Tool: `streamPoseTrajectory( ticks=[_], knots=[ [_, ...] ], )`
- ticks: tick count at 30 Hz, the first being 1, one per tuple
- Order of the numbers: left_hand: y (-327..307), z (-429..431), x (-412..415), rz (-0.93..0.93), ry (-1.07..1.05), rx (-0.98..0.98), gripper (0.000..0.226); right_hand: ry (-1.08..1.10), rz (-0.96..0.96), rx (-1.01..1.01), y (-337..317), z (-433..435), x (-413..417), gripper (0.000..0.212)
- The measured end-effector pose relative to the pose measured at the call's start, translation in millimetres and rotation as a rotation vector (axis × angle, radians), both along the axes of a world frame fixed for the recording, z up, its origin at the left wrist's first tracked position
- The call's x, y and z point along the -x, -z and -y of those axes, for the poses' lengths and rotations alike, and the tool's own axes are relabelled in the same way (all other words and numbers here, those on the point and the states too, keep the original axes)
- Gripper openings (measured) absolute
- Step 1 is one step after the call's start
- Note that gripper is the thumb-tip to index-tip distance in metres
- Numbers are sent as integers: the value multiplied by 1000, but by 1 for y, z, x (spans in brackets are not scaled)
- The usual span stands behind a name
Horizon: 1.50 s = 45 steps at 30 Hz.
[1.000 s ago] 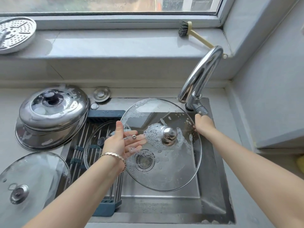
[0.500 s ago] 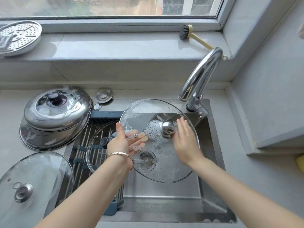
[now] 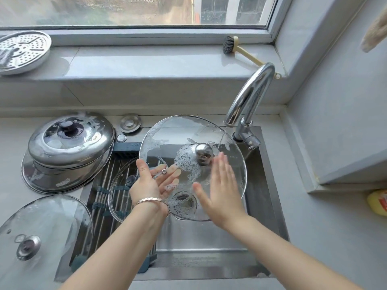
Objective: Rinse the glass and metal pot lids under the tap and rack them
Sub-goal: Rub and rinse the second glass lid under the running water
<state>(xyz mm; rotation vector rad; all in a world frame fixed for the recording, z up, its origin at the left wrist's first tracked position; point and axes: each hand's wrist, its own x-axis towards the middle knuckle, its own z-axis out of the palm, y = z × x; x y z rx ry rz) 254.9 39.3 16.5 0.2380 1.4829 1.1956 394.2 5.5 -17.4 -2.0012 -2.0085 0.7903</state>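
Two hands on one lid. Left hand (image 3: 150,183) is pinching the rim of the large round soapy glass lid (image 3: 188,130): thumb lying over the top edge, fingers spread underneath and showing through the glass. Right hand (image 3: 219,189) is lying flat on the upper face beside the round steel knob (image 3: 203,153), fingers straight and close together, thumb out, gripping nothing. Lid is hanging tilted over the steel sink (image 3: 261,206), above the drain (image 3: 184,200), far edge raised toward the curved chrome tap (image 3: 251,95). Thin water stream (image 3: 222,137) is landing just right of the knob.

Step, as I'm reading it: rinsing this lid, early on. Foam is clinging around the knob, down the middle and along the left rim. Next move is calling for the flat palm wiping suds off while the left hand is turning the lid so the stream reaches the foamy side, then the underside. Wet glass plus a soapy pinch means slipping is the risk.

Blue-framed roll-up rack of steel rods (image 3: 100,185) is covering the sink's left half, with a smaller glass lid (image 3: 119,195) lying on it. Stacked domed stainless lids (image 3: 69,147), sudsy, are sitting on the grey counter (image 3: 12,143) left of the rack. Another glass lid (image 3: 41,227) is lying at bottom-left. Grey windowsill (image 3: 146,59) is carrying a perforated metal steamer plate (image 3: 23,51) and a dark-bristled brush (image 3: 230,46). Yellow bottle (image 3: 379,203) is sitting at the right edge.
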Motion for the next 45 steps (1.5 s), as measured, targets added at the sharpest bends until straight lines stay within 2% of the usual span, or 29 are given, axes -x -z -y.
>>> streamPoseTrajectory(
  ticks=[2,3,4,6,8,9,11,13,15,18,20,23,27,34,43,45],
  knots=[
    [0,2,-1,-5,-8,-6,56,247,-32,90,-3,-25,-18,84],
    [0,3,-3,-5,-13,-11,55,292,-24,91,-5,-31,-20,81],
    [0,4,-4,-1,-17,-16,55,253,14,46,-7,-29,-15,82],
    [1,4,-6,21,-25,-22,54,37,82,-100,-13,-6,7,91],
    [2,4,-4,32,-32,-12,54,-103,53,-163,-15,14,14,94],
    [3,4,-3,28,-35,-5,54,-105,25,-152,-8,12,8,91],
    [7,3,2,-5,-34,13,55,85,-94,-74,9,-8,-15,78],
    [10,4,7,-46,-23,38,56,458,-306,-57,23,-37,-41,44],
    [12,5,10,-62,-15,61,56,718,-347,-11,32,-62,-65,43],
    [13,7,11,-58,-14,78,53,848,-430,240,39,-89,-85,49],
    [11,8,9,-47,-11,80,53,895,-480,295,44,-102,-90,47],
    [8,7,6,-32,-13,71,51,877,-420,295,54,-119,-94,38],
    [6,7,3,-50,8,72,50,749,-328,327,65,-124,-102,36],
    [5,6,0,-53,16,85,50,762,-207,267,71,-121,-101,32],
    [4,2,-2,-31,-12,81,51,765,-137,255,45,-106,-86,59],
    [4,1,-3,-34,-22,86,50,726,-83,195,38,-92,-73,68]
  ],
)
